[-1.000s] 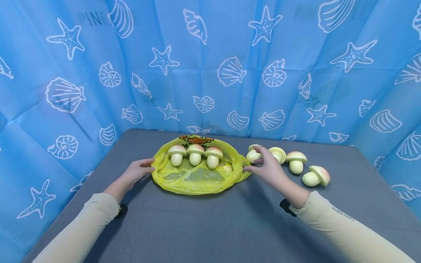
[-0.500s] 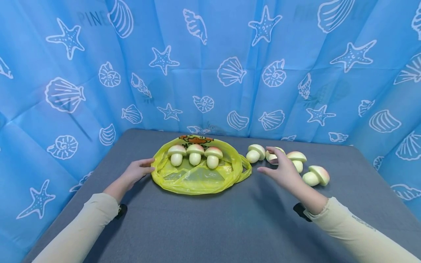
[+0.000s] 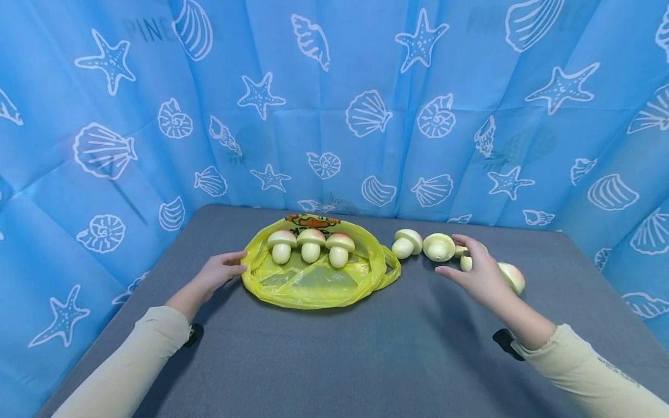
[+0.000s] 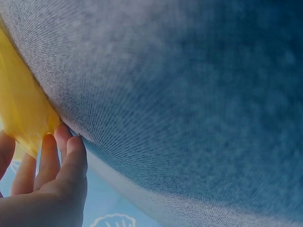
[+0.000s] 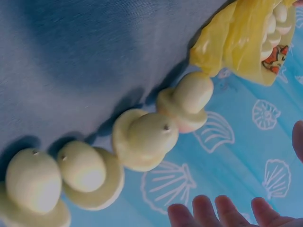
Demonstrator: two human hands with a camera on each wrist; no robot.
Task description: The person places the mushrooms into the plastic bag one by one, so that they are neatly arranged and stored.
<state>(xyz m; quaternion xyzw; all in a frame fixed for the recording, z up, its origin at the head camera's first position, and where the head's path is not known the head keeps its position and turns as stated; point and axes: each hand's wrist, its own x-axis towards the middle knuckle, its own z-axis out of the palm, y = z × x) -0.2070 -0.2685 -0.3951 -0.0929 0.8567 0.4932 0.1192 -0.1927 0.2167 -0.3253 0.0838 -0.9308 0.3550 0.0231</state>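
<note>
We see a gray table [image 3: 334, 360] with round back corners. Behind it and at both its sides hangs a blue curtain [image 3: 345, 148] with folds. Above the table we spot white starfish [image 3: 422, 40], fan shells [image 3: 367, 114], curly snail shells [image 3: 324, 165] and, high at left, faint letters [image 3: 151, 29].

Faint "PINE" [image 3: 143, 30] on blue curtain [image 3: 334, 116] — sleeve lettering [image 3: 618, 371] unreadable.
</note>
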